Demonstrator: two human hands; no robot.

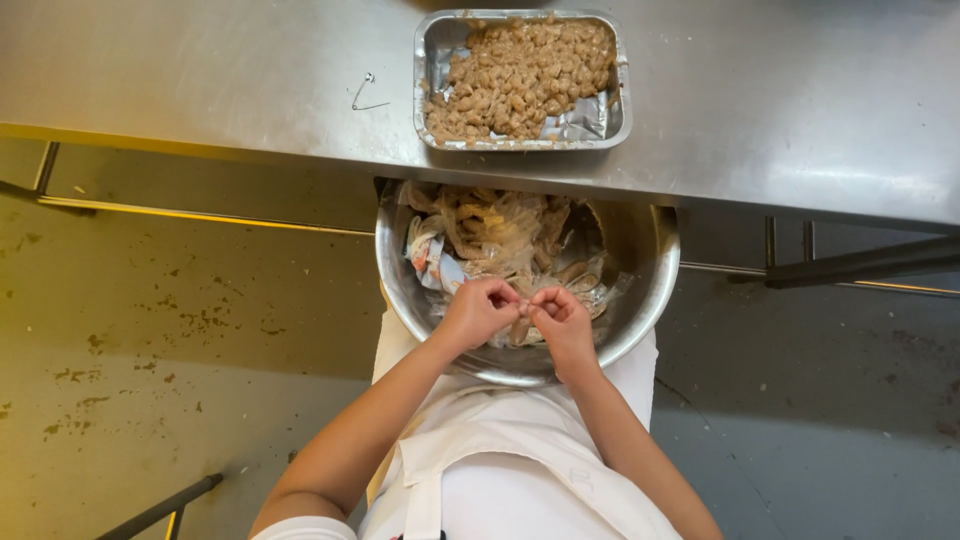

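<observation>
Steel worktable (800, 110), scuffed. On it: foil tray (522, 80) of small brown food pieces, near the front edge. Left of the tray, well apart: one open safety pin (365, 93).

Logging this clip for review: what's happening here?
A person in a white apron pinches a small brownish piece between the left hand and right hand, over a steel bowl on their lap that holds plastic wrappings and scraps. On the steel counter, a foil tray is mostly full of small brown pieces.
</observation>
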